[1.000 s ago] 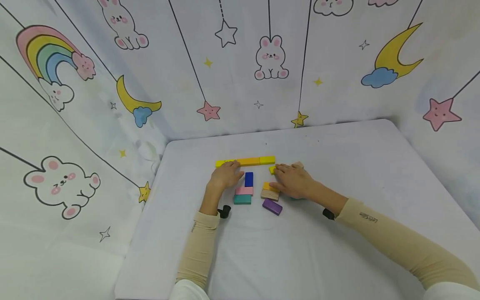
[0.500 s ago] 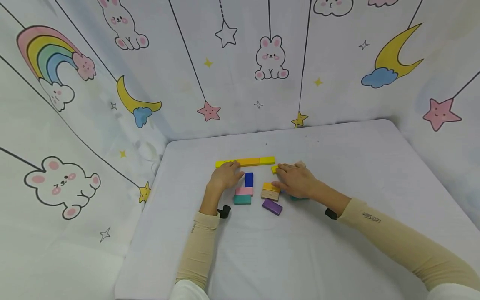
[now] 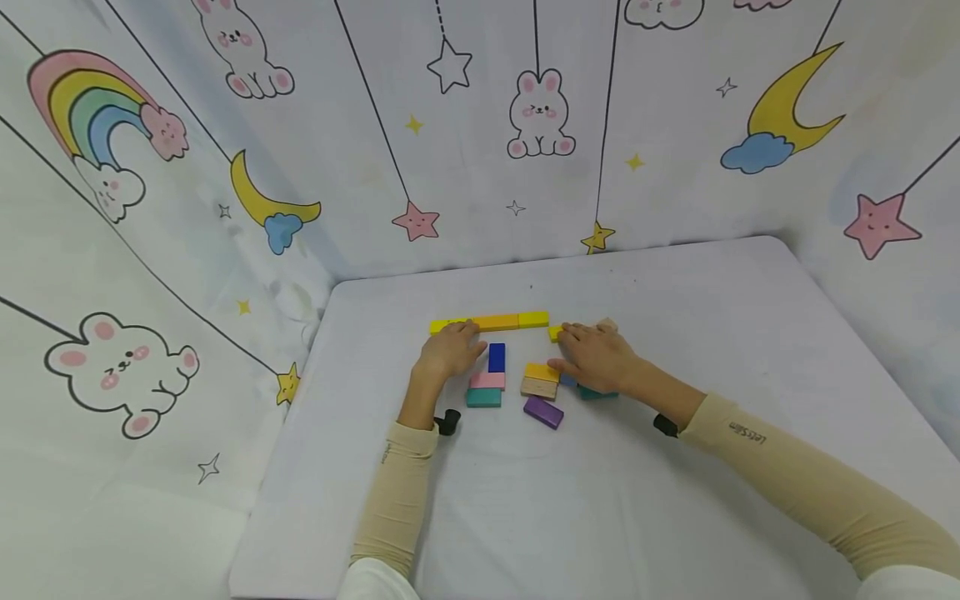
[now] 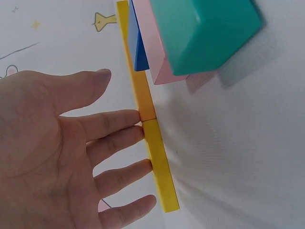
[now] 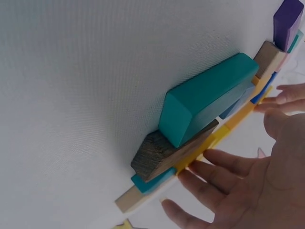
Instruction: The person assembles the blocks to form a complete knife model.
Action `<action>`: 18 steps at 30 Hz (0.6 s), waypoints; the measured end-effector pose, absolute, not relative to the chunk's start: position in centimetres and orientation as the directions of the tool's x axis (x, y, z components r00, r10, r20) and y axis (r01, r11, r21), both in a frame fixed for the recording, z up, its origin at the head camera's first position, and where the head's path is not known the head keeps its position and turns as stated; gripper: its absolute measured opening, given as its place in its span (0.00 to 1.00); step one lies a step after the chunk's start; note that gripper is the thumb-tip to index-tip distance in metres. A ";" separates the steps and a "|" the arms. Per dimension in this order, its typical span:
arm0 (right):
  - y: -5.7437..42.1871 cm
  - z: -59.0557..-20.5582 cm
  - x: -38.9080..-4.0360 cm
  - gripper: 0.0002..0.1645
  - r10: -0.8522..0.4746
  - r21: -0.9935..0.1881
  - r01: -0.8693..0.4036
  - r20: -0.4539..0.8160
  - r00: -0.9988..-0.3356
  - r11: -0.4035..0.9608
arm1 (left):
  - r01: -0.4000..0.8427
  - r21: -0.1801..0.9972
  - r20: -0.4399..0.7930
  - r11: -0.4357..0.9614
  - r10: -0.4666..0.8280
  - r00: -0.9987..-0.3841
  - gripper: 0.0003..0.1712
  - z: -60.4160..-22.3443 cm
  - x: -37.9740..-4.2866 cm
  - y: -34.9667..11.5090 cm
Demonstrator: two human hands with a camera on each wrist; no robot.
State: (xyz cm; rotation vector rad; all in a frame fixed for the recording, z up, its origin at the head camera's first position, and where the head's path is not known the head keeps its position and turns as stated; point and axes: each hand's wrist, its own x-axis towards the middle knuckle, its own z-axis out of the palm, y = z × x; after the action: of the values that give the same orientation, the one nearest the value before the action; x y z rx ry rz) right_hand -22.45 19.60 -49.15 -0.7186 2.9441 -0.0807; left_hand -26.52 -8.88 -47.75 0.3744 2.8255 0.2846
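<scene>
My left hand [image 3: 447, 350] has its fingers extended, with fingertips on a row of yellow and orange blocks [image 3: 497, 322] laid end to end. In the left wrist view, several fingertips meet the side of the yellow end block [image 4: 161, 167]. My right hand [image 3: 600, 354] spreads over a cluster of blocks, its fingertips on a small yellow block [image 3: 555, 334]. Under that palm, the right wrist view has a teal block [image 5: 209, 90], a dark brown block [image 5: 159, 155] and a grey-blue block [image 5: 237, 101]. My right thumb lies close to an orange block [image 3: 542, 372].
Between the hands lie a blue block [image 3: 497, 357], a pink block [image 3: 487, 381] and a green-teal block [image 3: 483, 398]. A wooden block [image 3: 539, 388] sits before the orange one, with a purple block [image 3: 543, 412] nearer. A patterned curtain [image 3: 465, 167] hangs behind the white table [image 3: 525, 517].
My right hand has slid a little to the right, and the small yellow block at its fingertips has shifted right too. The left hand stays on the row.
</scene>
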 end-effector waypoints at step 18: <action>19.9 -49.4 -23.7 0.45 -0.412 -0.081 -0.404 -0.134 -0.901 0.911 | 0.227 0.233 -0.242 0.946 0.283 -0.928 0.33 -47.8 -26.6 -8.9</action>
State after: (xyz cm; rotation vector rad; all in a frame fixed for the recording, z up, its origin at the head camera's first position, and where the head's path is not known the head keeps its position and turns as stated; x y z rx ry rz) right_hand -23.65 19.89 -49.40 -0.6278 2.9252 -0.0764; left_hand -26.55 -8.85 -47.77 0.3776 2.8258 0.2914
